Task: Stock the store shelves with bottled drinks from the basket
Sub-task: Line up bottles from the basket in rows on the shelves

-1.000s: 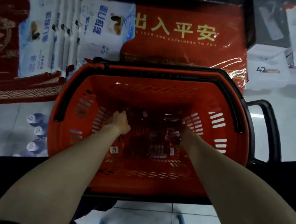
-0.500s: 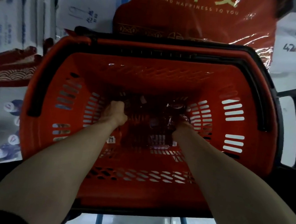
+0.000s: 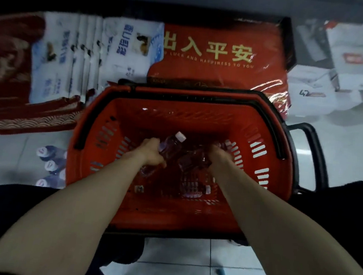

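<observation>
While left hand [image 3: 152, 155] grips bottle [image 3: 172, 145], mat [image 3: 215, 78] reads "出入平安".

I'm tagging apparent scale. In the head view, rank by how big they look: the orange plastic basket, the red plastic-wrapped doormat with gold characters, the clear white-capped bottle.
1. orange plastic basket
2. red plastic-wrapped doormat, farther off and partly hidden behind the basket
3. clear white-capped bottle, gripped by the left hand

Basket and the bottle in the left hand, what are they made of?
The basket looks like hard moulded plastic, orange-red and slightly shiny, with slots through its walls. The bottle that the left hand grips is probably thin clear plastic, since you can see through it; its white cap looks plastic too.
</observation>
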A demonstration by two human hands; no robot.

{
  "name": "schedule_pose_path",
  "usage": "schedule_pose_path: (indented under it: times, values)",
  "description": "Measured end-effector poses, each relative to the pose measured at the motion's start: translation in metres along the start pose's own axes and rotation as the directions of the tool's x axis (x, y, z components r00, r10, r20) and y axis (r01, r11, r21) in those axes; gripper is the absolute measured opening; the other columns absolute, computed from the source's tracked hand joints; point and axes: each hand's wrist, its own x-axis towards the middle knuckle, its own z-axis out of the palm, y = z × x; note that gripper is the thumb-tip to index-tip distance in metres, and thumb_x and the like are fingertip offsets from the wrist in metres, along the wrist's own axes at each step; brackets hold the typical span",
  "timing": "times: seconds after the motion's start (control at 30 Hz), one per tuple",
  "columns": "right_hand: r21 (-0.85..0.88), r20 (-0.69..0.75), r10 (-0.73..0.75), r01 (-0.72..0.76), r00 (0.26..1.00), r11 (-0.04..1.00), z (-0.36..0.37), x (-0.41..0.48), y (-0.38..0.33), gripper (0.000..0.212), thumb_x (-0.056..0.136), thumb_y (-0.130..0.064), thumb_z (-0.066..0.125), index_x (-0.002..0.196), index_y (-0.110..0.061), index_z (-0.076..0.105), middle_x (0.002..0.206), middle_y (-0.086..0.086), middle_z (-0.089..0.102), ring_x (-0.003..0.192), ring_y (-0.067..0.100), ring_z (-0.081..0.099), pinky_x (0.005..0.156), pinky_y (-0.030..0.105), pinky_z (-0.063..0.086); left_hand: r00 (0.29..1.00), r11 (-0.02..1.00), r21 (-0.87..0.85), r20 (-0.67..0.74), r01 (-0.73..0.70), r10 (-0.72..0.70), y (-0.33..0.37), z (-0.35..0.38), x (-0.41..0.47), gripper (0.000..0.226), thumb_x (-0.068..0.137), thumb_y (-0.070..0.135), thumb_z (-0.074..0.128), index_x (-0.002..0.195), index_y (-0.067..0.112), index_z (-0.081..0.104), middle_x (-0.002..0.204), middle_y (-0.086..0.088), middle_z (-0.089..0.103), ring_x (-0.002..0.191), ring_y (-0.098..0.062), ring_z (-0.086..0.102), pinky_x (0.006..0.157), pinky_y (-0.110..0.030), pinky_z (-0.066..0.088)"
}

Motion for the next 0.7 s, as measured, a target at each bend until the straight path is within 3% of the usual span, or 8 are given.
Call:
schedule_pose_path:
  times: [0.1,0.2,0.37,0.43,0.5,0.6,0.7]
  values:
    - [-0.095,-0.189,-0.145,0.129,0.971,0.987,-0.007,-0.027,-0.024,0.047,0.076,-0.045,0.075,0.104,-0.008,0.069,0.098,0.014,0.074,0.092,0.038,0.073,0.091,0.047,0.060,0.995,0.992,-0.085,0.013,-0.093,0.094,0.023,-0.027,-0.017,0.043,0.058,0.034,0.098,0.089,0.018,0.073,0.089,-0.001,0.076,0.086,-0.020,0.073,0.070,-0.029,0.055]
    - [-0.258,-0.224,-0.314,0.255,0.923,0.932,-0.013,-0.070,-0.053,0.052,0.077,-0.058,0.074,0.100,-0.012,0.065,0.101,0.013,0.072,0.094,0.035,0.071,0.088,0.043,0.060,0.979,0.968,-0.148,-0.054,-0.204,0.198,0.043,-0.058,-0.039,0.033,0.056,0.032,0.098,0.078,0.020,0.077,0.082,0.001,0.079,0.080,-0.015,0.075,0.081,-0.035,0.060]
    - [-0.365,-0.011,-0.410,0.378,0.912,0.851,-0.027,-0.120,-0.097,0.056,0.049,-0.044,0.095,0.088,-0.010,0.075,0.088,0.008,0.076,0.079,0.026,0.076,0.072,0.039,0.065,0.928,0.879,-0.298,-0.131,-0.372,0.349,0.072,-0.107,-0.097,0.027,0.071,0.012,0.092,0.093,0.005,0.077,0.094,-0.013,0.079,0.087,-0.018,0.075,0.085,-0.035,0.059]
    - [-0.313,0.095,-0.450,0.456,0.888,0.833,-0.030,-0.139,-0.112,0.051,0.047,-0.034,0.098,0.087,-0.009,0.079,0.086,0.010,0.078,0.077,0.026,0.077,0.068,0.040,0.065,0.916,0.837,-0.372,-0.160,-0.402,0.369,0.077,-0.123,-0.118,0.030,0.074,0.011,0.089,0.099,0.003,0.075,0.099,-0.019,0.077,0.089,-0.021,0.076,0.086,-0.034,0.060]
    - [-0.241,0.181,-0.474,0.506,0.862,0.828,-0.031,-0.158,-0.129,0.053,0.047,-0.026,0.101,0.090,-0.003,0.079,0.089,0.014,0.079,0.079,0.030,0.078,0.064,0.046,0.066,0.911,0.768,-0.494,-0.170,-0.409,0.376,0.082,-0.138,-0.136,0.032,0.076,0.010,0.089,0.104,0.007,0.075,0.100,-0.015,0.079,0.098,-0.027,0.077,0.093,-0.043,0.061]
    - [-0.169,0.307,-0.553,0.616,0.775,0.769,-0.030,-0.184,-0.153,0.059,0.052,-0.022,0.101,0.101,0.000,0.076,0.095,0.013,0.080,0.086,0.029,0.079,0.073,0.044,0.066,0.891,0.622,-0.655,-0.195,-0.429,0.409,0.093,-0.156,-0.156,0.037,0.083,0.004,0.082,0.116,-0.005,0.068,0.110,-0.018,0.076,0.103,-0.031,0.075,0.096,-0.048,0.059]
    - [-0.103,0.372,-0.657,0.733,0.656,0.673,-0.026,-0.204,-0.169,0.044,0.067,-0.012,0.094,0.108,-0.011,0.075,0.094,0.007,0.081,0.087,0.025,0.079,0.081,0.037,0.064,0.868,0.439,-0.779,-0.261,-0.447,0.422,0.103,-0.165,-0.171,0.023,0.085,-0.004,0.072,0.108,-0.002,0.068,0.102,-0.017,0.073,0.095,-0.028,0.071,0.083,-0.043,0.062]
